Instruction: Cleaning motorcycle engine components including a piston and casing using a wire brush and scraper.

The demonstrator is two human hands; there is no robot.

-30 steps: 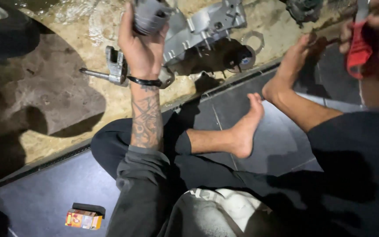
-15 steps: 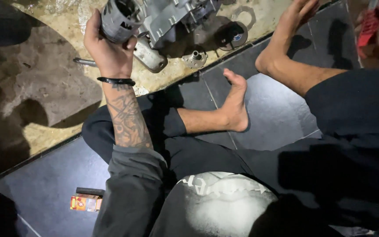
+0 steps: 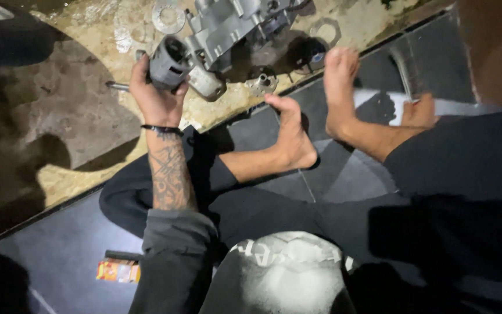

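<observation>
Head view shows a dark grey cylindrical motor part [image 3: 168, 63] lifted above the dirty floor [image 3: 76, 116], its long axis tilted and its open end facing up toward the camera. Just beside it sit a grey metal engine casing [image 3: 233, 23], a flat ring [image 3: 168, 17] and a small flanged fitting [image 3: 261, 84]. The left hand [image 3: 157, 96] is clamped around the cylinder from below, while the right hand [image 3: 419, 111], blurred, is closed on a thin metal tool [image 3: 401, 68] near a bare foot [image 3: 339, 81].

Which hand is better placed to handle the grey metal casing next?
Probably left: the left hand grips a grey cylinder right beside the casing; the right hand is far off, blurred.
</observation>
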